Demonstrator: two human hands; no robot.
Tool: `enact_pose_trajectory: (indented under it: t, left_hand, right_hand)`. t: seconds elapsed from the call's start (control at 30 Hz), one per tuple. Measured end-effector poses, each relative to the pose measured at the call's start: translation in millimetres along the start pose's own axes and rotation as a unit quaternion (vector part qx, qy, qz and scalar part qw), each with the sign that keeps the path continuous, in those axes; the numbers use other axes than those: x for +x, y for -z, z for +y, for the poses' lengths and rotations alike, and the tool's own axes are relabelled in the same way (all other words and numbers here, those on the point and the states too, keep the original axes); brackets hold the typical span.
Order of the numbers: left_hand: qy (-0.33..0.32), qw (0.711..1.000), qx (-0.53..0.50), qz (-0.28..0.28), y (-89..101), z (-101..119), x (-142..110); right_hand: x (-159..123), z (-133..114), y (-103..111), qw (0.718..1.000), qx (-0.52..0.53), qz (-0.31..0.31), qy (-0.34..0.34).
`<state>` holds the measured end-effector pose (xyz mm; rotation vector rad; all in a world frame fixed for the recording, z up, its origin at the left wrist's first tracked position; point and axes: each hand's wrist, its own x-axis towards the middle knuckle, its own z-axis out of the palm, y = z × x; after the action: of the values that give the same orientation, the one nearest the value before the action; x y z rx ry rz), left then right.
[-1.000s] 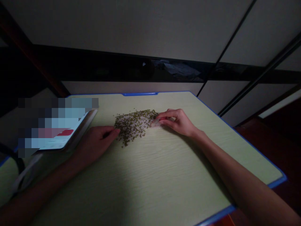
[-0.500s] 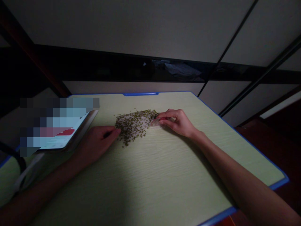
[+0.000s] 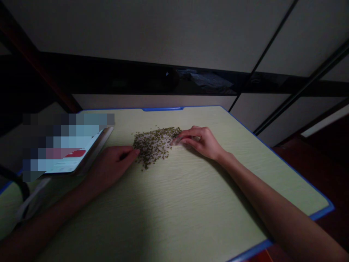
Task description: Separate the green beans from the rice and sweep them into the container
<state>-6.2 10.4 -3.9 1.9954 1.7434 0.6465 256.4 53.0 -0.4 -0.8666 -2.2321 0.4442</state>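
Observation:
A loose pile of small green beans mixed with white grains lies spread over the pale tabletop. My left hand rests at the pile's left edge, thumb and fingers pressed together; whatever they may hold is hidden. At the right edge of the pile, my right hand pinches a small clear plastic piece between thumb and fingers. The plastic touches the pile, and its exact shape is hard to make out in the dim light.
A tablet with a lit, partly blurred screen stands left of my left hand. The table has a blue rim, with pale cabinet panels behind it. A black cable curves at the far left.
My right hand has moved slightly left with the clear plastic, pushing a little further into the pile's right edge. My left hand has stayed nearly still.

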Motion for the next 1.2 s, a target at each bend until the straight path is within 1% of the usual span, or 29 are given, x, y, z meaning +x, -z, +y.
enact_pose_trajectory:
  t: [0.1, 0.4, 0.57, 0.7, 0.97, 1.2]
  left_hand:
    - [-0.003, 1.000, -0.004, 0.000, -0.6, 0.0, 0.1]
    - [-0.003, 1.000, -0.004, 0.000, -0.6, -0.2, 0.8]
    - [-0.001, 1.000, -0.002, 0.002, -0.9, -1.8, 0.2]
    - [0.000, 1.000, 0.001, 0.002, -0.8, -3.1, -0.1]
    - [-0.008, 1.000, 0.003, 0.001, -1.3, -2.3, 0.6]
    - [0.004, 1.000, 0.003, -0.003, -0.3, -0.3, -0.3]
  right_hand:
    - [-1.2, 1.9, 1.3, 1.000, 0.015, -0.005, 0.005]
    - [-2.2, 3.2, 3.3, 0.999, 0.033, -0.011, -0.010]
    - [-2.4, 1.0, 5.9, 0.999, 0.044, -0.018, 0.002]
    - [-2.4, 0.4, 6.4, 0.999, 0.045, -0.025, -0.001]
    - [-3.0, 1.7, 5.1, 1.000, 0.027, -0.014, 0.003]
    - [-3.1, -0.3, 4.3, 0.999, 0.038, -0.017, -0.009]
